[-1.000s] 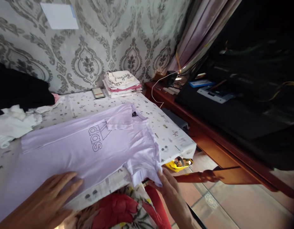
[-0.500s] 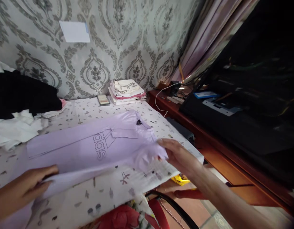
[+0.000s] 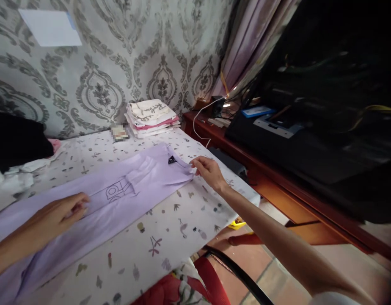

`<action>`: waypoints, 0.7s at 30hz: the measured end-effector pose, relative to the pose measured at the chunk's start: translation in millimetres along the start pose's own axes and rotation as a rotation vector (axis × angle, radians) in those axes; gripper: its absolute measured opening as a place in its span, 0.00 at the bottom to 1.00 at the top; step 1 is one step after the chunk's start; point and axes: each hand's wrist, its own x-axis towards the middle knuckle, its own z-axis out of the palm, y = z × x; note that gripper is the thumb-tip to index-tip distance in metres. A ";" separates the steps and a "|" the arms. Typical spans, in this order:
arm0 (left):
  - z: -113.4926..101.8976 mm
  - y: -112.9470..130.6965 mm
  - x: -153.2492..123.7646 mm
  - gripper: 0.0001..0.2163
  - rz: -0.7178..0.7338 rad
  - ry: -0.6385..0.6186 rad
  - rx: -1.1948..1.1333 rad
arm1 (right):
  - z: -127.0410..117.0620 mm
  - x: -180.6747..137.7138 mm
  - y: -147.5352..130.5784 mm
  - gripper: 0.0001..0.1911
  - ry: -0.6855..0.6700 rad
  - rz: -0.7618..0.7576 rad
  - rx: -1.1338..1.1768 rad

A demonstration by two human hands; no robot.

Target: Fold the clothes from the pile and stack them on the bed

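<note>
A lilac T-shirt (image 3: pixel 151 173) lies on the patterned white tablecloth, its near side folded over towards the middle so that only part of the outlined chest print shows. At its neck end my right hand (image 3: pixel 210 171) pinches the shirt's edge near the collar, fingers closed. My left hand (image 3: pixel 64 214) is over the body of the shirt, left of the print. Its fingers are loosely bent and the thumb stands apart from them, with no cloth visibly gripped.
Folded clothes (image 3: pixel 152 118) are stacked at the back, beside a small blurred item (image 3: pixel 119 132). Black clothing (image 3: pixel 19 142) and white clothing (image 3: pixel 8 186) are heaped at the left. A dark wooden cabinet (image 3: pixel 195 123) borders the right side; a red patterned cloth (image 3: pixel 170 290) lies below the front edge.
The shirt's near side and sleeve have been folded inward over the print. My left hand has let go of the near edge; my right hand has moved up to the collar. The view has shifted right.
</note>
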 end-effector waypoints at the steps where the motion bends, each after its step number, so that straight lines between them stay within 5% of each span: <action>1: 0.8 18.0 13.9 0.16 0.012 -0.032 -0.019 | -5.6 -5.2 4.9 0.21 -0.021 -0.023 -0.072; 6: 22.5 96.7 98.5 0.19 0.280 -0.048 -0.111 | -12.5 -19.8 14.6 0.16 -0.181 -0.166 -0.296; 11: 61.1 129.9 173.1 0.20 0.484 0.069 0.109 | -12.6 -15.5 14.6 0.09 -0.318 -0.221 -0.236; 15: 71.2 136.0 196.2 0.17 0.440 0.027 0.163 | -18.8 -13.5 16.8 0.11 -0.372 -0.147 -0.086; 21: 46.1 136.8 201.5 0.08 0.294 0.025 -0.077 | -21.0 -15.2 21.0 0.14 -0.377 -0.051 0.059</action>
